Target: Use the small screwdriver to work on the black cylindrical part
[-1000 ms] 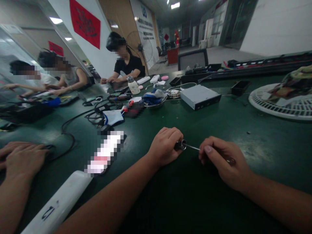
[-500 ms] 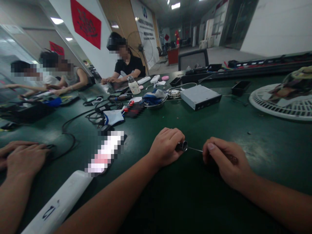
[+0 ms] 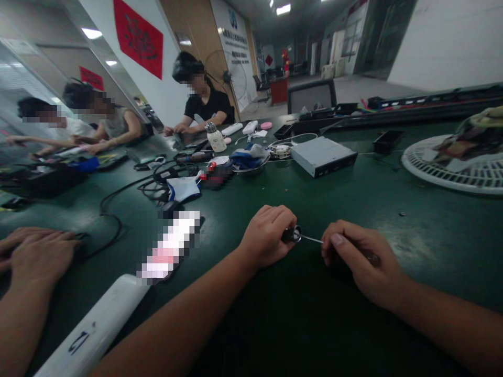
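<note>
Device, white and elongated (image 3: 90,319), dark mark on its upper face; lies at the near left, beside the left forearm. Tabletop, dark green (image 3: 243,288), beneath all items. Right hand (image 3: 359,254), grip closed on a thin-shafted tool (image 3: 312,240); shaft metallic, pointing left, brownish handle partly hidden in the palm. Left hand (image 3: 269,233), grip closed around a dark cylinder (image 3: 290,234), its metal-rimmed open end facing the tool; cylinder located front and centre, between the two hands. Shaft reaches the rim; how deep the tip sits cannot be told. Neighbour's hands (image 3: 43,256), one pair, at the left edge, by a black cable. Lit screen, blurred out (image 3: 173,246), just past the white device's tip.

Farther: packet, white and blue (image 3: 183,189), near coiled cables. Cloth, blue and white (image 3: 248,156), in a shallow bowl. Box, grey and flat with a dark front (image 3: 322,153), right of the bowl. Cover, white, round and slotted (image 3: 444,173), at the right, carrying further items. Bottle, pale and patterned (image 3: 216,138), upright.

Farthest: co-worker in black top (image 3: 210,104), seated; two more people at left; mesh-backed chair (image 3: 312,97); red poster (image 3: 139,39) on a white surface.
</note>
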Demonstrator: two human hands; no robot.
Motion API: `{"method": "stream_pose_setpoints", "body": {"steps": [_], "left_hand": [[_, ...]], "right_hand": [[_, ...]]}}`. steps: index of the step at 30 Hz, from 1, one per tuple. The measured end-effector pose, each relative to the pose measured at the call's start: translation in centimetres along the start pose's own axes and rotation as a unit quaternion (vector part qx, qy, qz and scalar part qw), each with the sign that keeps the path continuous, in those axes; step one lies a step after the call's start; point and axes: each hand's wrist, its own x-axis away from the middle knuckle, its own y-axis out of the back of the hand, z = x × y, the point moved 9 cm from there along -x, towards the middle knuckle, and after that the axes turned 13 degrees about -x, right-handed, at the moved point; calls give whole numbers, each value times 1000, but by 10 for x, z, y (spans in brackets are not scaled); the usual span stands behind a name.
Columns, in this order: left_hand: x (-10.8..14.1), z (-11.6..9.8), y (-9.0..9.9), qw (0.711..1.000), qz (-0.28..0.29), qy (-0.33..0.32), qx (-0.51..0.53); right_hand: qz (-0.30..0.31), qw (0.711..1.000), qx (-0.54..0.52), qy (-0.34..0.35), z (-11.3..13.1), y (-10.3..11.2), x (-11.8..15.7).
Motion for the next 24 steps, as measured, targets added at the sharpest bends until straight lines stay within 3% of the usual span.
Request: {"method": "stream_pose_setpoints", "body": {"steps": [2,6,11,17,24], "left_hand": [[0,0,0,1000,-1,-3,0],[0,-1,0,1000,-4,-4,1],[-1,-1,1,1000,-4,-3,1],[-1,-1,-1,1000,-2,-1,-2],[0,-1,2,1000,-6,-8,0]], "right_hand": [[10,1000,8,1,0,-1,0],[-29,999,26,-15,-2,6,-2],[17,999,23,-13,-2,-3,-2],[-56,998,27,-25,-6,9,-2],[16,1000,10,-15,-2,-3,-1]]}}
